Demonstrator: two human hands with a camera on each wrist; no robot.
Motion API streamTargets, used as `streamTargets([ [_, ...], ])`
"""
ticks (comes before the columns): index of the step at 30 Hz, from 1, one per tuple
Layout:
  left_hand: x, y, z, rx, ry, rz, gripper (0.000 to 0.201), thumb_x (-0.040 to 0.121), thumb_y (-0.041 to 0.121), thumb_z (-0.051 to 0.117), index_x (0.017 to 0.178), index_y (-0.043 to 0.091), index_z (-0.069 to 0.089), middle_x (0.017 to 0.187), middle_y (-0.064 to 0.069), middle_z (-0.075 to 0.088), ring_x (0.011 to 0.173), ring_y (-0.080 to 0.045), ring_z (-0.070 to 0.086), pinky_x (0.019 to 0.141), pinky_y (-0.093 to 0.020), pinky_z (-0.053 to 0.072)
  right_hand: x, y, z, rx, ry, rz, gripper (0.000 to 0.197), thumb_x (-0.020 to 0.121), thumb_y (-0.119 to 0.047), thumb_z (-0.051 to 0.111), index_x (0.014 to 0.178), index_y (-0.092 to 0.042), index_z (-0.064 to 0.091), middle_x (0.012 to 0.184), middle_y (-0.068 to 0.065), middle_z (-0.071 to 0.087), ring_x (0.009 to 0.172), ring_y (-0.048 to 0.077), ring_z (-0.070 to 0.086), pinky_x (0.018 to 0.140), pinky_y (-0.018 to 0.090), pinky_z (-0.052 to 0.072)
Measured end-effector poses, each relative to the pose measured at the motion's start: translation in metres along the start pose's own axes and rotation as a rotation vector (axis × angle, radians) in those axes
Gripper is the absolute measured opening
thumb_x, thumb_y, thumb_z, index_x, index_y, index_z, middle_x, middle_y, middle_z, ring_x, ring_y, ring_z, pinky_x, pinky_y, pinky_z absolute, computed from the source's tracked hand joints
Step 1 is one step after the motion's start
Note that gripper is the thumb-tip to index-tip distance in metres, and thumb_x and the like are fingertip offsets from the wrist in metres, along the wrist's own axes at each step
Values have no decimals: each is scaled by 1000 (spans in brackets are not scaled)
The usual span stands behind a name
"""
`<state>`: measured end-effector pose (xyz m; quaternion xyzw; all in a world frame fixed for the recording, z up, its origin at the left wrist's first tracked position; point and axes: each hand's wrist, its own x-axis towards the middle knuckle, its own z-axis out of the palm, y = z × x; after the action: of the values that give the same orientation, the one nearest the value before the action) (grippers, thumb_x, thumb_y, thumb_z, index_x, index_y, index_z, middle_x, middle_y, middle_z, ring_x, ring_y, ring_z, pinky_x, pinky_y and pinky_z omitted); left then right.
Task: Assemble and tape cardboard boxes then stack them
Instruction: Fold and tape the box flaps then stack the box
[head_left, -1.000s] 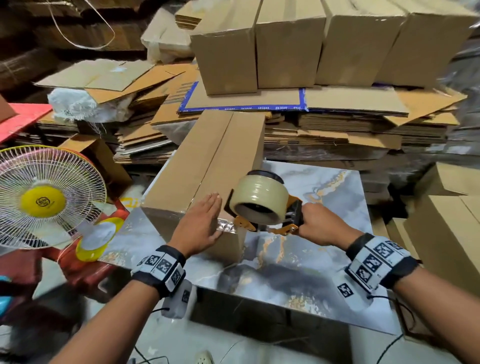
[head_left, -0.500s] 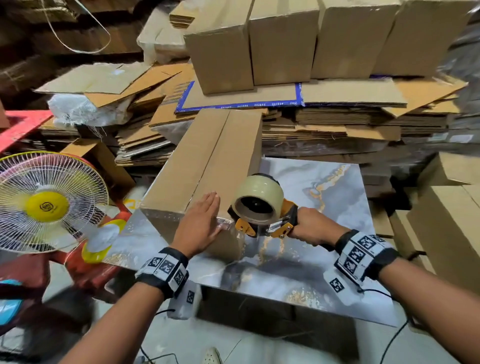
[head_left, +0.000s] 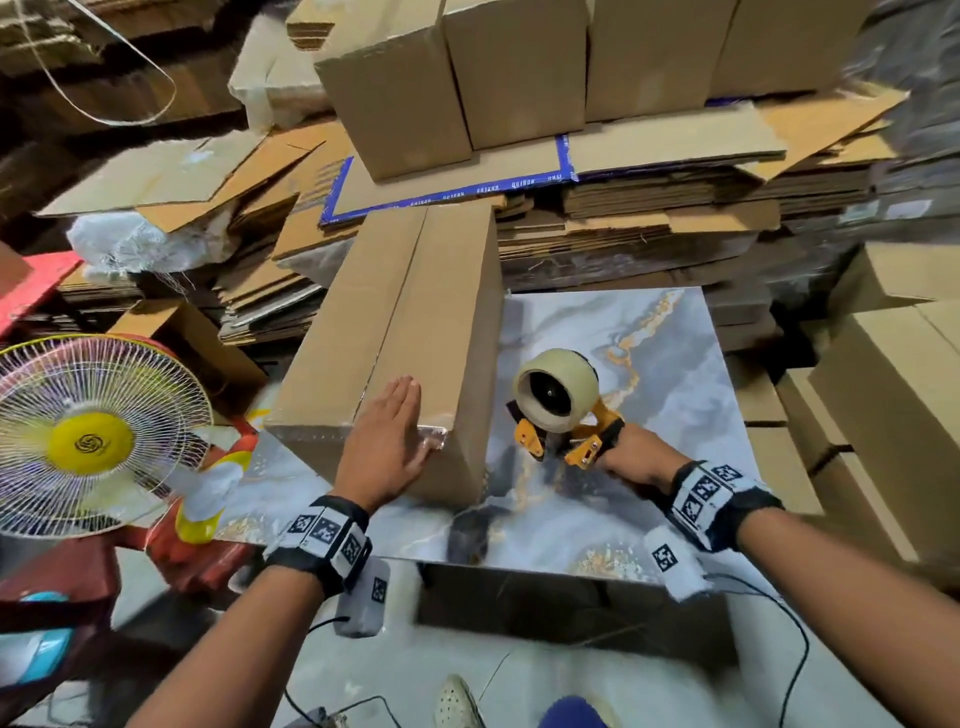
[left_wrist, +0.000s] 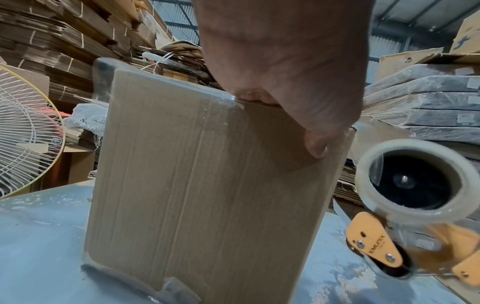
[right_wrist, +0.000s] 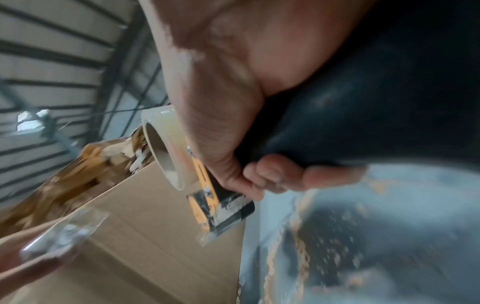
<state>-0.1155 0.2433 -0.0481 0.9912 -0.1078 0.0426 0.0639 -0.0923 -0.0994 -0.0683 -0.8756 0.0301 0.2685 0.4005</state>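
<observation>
Cardboard box (head_left: 410, 332) looks light, stiff — left hand (head_left: 387, 441) flat on its taped edge; right hand (head_left: 631, 457) grips the tape dispenser (head_left: 563, 410).

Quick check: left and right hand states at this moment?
Left hand: open, flat, pressing the cardboard box.
Right hand: closed on the tape dispenser handle.

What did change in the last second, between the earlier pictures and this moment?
The tape dispenser, gripped in the right hand, moved off the near end of the cardboard box to the right, down toward the marble tabletop; it is now apart from the box. The left hand stayed flat on the box's near top edge, over the tape. The box stayed in place.
</observation>
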Motion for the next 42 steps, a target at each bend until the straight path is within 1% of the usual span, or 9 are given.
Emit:
streamTargets([
  [4, 0, 4, -1, 32, 0, 1, 90, 88, 60, 33, 156, 0, 29, 163, -18, 29, 151, -33, 28, 123, -48, 24, 26, 37, 28, 453, -62, 204, 27, 87, 2, 52, 63, -10, 47, 48, 7, 44, 36, 16, 36, 40, 21, 34],
  [11, 1, -1, 4, 147, -65, 33, 100, 85, 64, 34, 157, -3, 20, 164, -22, 20, 152, -36, 22, 123, -51, 23, 54, 72, 61, 1039, -135, 443, 37, 96, -9, 47, 60, -9, 44, 46, 7, 44, 34, 19, 41, 39, 22, 39],
  [15, 0, -4, 3, 118, -80, 37, 105, 82, 57, 53, 160, 1, 12, 168, -17, 9, 154, -33, 13, 125, -49, 16, 56, 95, 77, 1149, -150, 490, 35, 96, -10, 52, 61, -10, 47, 49, 8, 47, 39, 21, 47, 42, 25, 43],
  [21, 2, -8, 6, 131, -113, 38, 117, 80, 46, 78, 161, 4, 5, 169, -12, 0, 156, -29, 5, 126, -45, 11, 63, 107, 89, 835, 81, 427, 26, 84, -23, 76, 84, 1, 64, 63, 18, 65, 50, 29, 62, 53, 33, 51],
  [24, 2, -13, 5, 112, -162, 56, 130, 73, 71, 69, 161, 6, -2, 168, -10, -8, 156, -26, -3, 126, -46, 8, 54, 113, 84, 382, 240, 405, 52, 80, -53, 75, 98, -4, 70, 94, 17, 71, 88, 35, 68, 70, 35, 48],
  [29, 7, -13, -17, -99, -284, 71, 159, 43, 106, 46, 162, 11, -2, 167, -4, -13, 154, -19, -12, 126, -41, 0, 23, 103, 75, 345, 527, 368, 39, 87, -43, 68, 110, -12, 61, 120, 21, 63, 109, 40, 60, 86, 42, 51],
  [35, 16, -16, -45, -517, -263, -25, 113, 75, 91, 40, 162, 31, -1, 165, 11, 13, 150, -5, 20, 121, -29, 20, 6, 32, 70, 555, 700, 86, 25, 93, -31, 68, 111, -13, 65, 116, 6, 66, 110, 26, 59, 91, 40, 48],
  [39, 40, -33, -40, -465, -169, -21, 90, 92, 69, 34, 163, 21, 7, 167, -1, 20, 151, -15, 25, 119, -26, 19, 3, -32, 68, 758, 726, -73, 4, 97, -27, 61, 94, -26, 64, 107, 0, 66, 105, 24, 61, 95, 49, 50],
  [42, 61, -44, -36, -337, -100, 33, 83, 96, 59, 34, 161, 10, 18, 165, -11, 26, 150, -25, 27, 121, -30, 17, 4, -85, 71, 926, 687, -189, 12, 90, -45, 58, 91, -35, 63, 104, -11, 65, 106, 15, 60, 99, 42, 50],
])
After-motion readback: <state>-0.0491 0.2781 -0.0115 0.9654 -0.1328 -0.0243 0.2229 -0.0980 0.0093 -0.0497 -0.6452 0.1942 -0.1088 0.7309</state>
